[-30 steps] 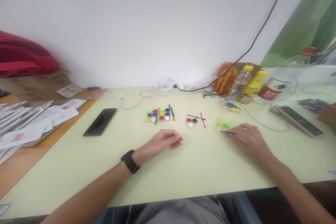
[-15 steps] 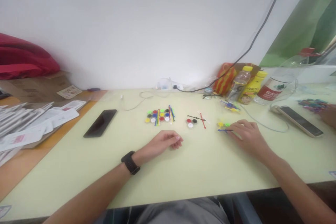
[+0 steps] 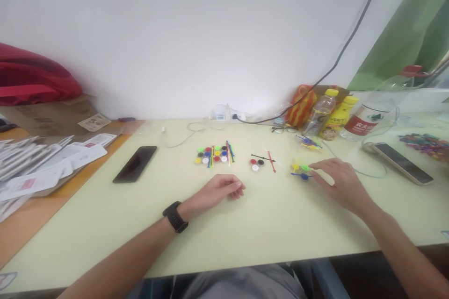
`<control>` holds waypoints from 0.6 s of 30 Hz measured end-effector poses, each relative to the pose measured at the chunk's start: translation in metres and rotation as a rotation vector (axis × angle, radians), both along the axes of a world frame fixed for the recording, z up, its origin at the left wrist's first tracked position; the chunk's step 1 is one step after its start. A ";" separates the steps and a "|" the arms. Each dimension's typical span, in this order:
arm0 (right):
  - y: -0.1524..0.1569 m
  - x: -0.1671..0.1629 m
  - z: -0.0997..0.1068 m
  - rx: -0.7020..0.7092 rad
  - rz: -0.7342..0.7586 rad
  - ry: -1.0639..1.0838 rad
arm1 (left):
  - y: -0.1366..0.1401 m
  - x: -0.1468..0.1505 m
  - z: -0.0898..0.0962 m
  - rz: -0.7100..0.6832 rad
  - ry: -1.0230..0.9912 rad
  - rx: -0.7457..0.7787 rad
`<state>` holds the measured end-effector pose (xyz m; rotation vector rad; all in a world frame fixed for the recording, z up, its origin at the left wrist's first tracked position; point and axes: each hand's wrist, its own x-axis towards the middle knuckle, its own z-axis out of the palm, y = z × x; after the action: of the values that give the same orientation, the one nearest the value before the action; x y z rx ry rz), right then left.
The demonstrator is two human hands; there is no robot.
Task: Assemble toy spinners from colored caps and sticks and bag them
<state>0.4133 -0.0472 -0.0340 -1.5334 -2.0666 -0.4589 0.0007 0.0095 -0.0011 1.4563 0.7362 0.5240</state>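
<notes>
My right hand point(image 3: 338, 180) is beside a small cluster of plastic pieces, its thumb and fingers apart. A blue arrow-shaped piece point(image 3: 304, 176) with a round middle lies just left of the thumb. A yellow piece point(image 3: 295, 167) and a green piece point(image 3: 304, 167) lie behind it, close to the fingertips. My left hand point(image 3: 220, 189), with a black watch point(image 3: 175, 217) on the wrist, rests on the table, fingers loosely curled with nothing visible in them. Beyond it are red, black and white discs point(image 3: 255, 167) with a black arrow stick point(image 3: 261, 157) and a red arrow stick point(image 3: 271, 161).
Rows of coloured discs and sticks point(image 3: 214, 154) lie left of centre. A dark phone point(image 3: 135, 164) is farther left; another phone point(image 3: 403, 162) lies right. Bottles point(image 3: 338, 119) and more blue and yellow pieces point(image 3: 308, 142) are behind. A multicoloured pile point(image 3: 426, 145) sits far right.
My right hand has drawn slightly right, off the blue piece, whose round middle now shows. The hand at the right edge by the multicoloured pile has left the view. My left hand stays put.
</notes>
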 end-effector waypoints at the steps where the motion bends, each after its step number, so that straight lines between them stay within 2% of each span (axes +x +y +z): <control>1: 0.000 0.002 0.002 0.007 -0.014 0.025 | 0.000 0.000 0.000 0.001 -0.002 0.000; 5: 0.001 -0.001 0.017 0.025 -0.022 0.122 | 0.000 0.001 0.000 0.003 -0.004 0.002; 8: 0.006 -0.022 0.034 -0.021 0.053 0.192 | 0.000 0.001 0.001 0.006 -0.009 0.009; 13: 0.028 -0.081 0.058 -0.318 0.161 0.163 | 0.000 0.000 -0.001 0.012 -0.016 0.008; 15: 0.042 -0.103 0.062 -0.401 0.098 0.118 | 0.000 0.000 -0.001 0.014 -0.015 0.004; 18: 0.065 -0.129 0.062 -0.552 -0.113 0.046 | 0.000 -0.001 -0.002 0.016 -0.016 0.005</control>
<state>0.2841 0.0175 0.0285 -1.9497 -2.1868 0.1281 -0.0004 0.0096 -0.0028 1.4506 0.7349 0.5498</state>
